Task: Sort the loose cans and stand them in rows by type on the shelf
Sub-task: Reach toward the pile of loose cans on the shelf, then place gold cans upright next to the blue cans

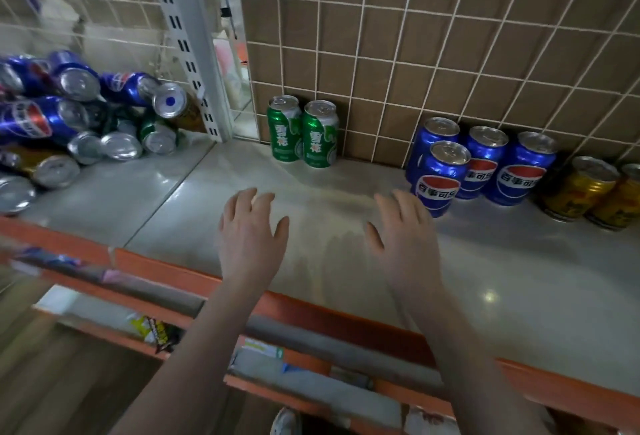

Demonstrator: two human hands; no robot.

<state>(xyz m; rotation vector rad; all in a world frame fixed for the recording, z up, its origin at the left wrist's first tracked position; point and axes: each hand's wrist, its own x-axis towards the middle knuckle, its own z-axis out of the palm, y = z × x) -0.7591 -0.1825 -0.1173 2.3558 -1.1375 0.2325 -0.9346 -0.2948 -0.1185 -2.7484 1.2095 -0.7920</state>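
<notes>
Bare hands (254, 226) (403, 230), then upright green cans (301, 131), blue cans (481, 164)

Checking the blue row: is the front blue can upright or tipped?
Upright. The front blue can stands on its base, silver top up, logo level.

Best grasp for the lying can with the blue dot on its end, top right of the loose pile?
Wrap the side wall of the blue-dot can just behind its silver end, coming from the right. It lies on its side atop the pile, end facing out; left hand is empty and nearest.
</notes>
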